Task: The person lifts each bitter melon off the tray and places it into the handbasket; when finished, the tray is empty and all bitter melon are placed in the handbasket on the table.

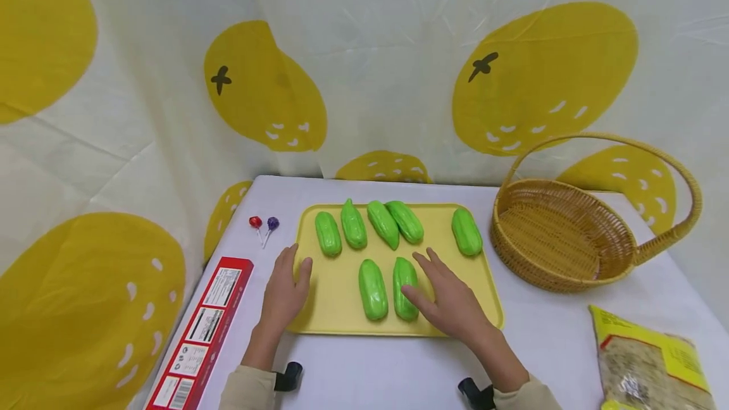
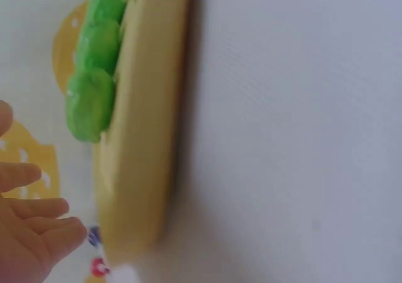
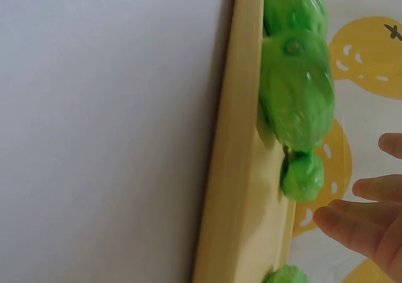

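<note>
A yellow tray point(image 1: 336, 296) lies on the table with several glossy green cucumber-like vegetables on it. Most form a back row, one point(image 1: 467, 231) off to the right. Two more, a left one point(image 1: 373, 290) and a right one point(image 1: 405, 296), lie near the front edge. My left hand point(image 1: 285, 293) is at the tray's left edge, fingers extended, holding nothing. Over the tray's right half, my right hand point(image 1: 452, 299) has its fingers spread, its thumb beside the right front vegetable; whether they touch cannot be told. In the right wrist view the fingers point(image 3: 358, 229) hold nothing.
At the right stands a wicker basket point(image 1: 564, 233) with a tall handle, a yellow bag point(image 1: 652, 359) in front of it. Along the left lie a long red box point(image 1: 199, 334) and two lollipops, red point(image 1: 255, 223) and purple point(image 1: 273, 223). Behind the table hangs a patterned curtain point(image 1: 387, 93).
</note>
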### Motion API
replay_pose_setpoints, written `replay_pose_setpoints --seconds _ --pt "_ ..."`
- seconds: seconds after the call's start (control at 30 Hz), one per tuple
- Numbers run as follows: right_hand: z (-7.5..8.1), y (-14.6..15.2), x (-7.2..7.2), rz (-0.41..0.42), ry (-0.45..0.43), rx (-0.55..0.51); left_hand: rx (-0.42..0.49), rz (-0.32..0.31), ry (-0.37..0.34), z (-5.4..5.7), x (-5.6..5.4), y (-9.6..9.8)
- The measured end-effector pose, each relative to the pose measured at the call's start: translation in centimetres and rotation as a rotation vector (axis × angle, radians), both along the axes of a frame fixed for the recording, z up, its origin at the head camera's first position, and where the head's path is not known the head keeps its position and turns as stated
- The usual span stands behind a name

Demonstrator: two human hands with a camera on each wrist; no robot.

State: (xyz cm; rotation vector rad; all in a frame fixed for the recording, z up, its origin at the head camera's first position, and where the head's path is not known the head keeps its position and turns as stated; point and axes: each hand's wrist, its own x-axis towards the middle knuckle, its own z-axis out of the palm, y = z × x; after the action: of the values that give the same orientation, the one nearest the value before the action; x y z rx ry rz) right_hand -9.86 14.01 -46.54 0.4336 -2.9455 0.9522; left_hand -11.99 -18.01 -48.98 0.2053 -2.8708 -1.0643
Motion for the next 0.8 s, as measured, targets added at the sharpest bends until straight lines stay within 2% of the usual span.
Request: replay_pose_setpoints --seconds 0.1,0.37,0.43,0.6,0.7,0.8 --pt "-0.3 -0.3 0.0 0.007 -0.028 -0.001 0.027 0.005 -0.025 -0.8 0.0 -0.5" --pt "-0.8 -1.0 -0.1 0.032 -0.101 -0.003 0.095 0.031 0.014 -2.2 0.2 -0.9" --pt "-1.0 -1.2 -0.1 0.034 -0.108 -0.01 0.113 0.04 0.017 -2.3 0.2 -1.0" --pt "-1.3 -1.5 -0.2 0.039 -0.118 -0.022 0.151 0.065 -0.027 -2.4 0.1 -1.2" --pt "-1.5 -1.7 -0.2 0.04 -0.121 -0.028 0.153 0.069 -0.042 -2.3 0.0 -1.2" --pt "-1.7 -1.9 -0.2 0.045 -0.129 -0.033 0.136 0.069 -0.025 -2.3 0.1 -1.3"
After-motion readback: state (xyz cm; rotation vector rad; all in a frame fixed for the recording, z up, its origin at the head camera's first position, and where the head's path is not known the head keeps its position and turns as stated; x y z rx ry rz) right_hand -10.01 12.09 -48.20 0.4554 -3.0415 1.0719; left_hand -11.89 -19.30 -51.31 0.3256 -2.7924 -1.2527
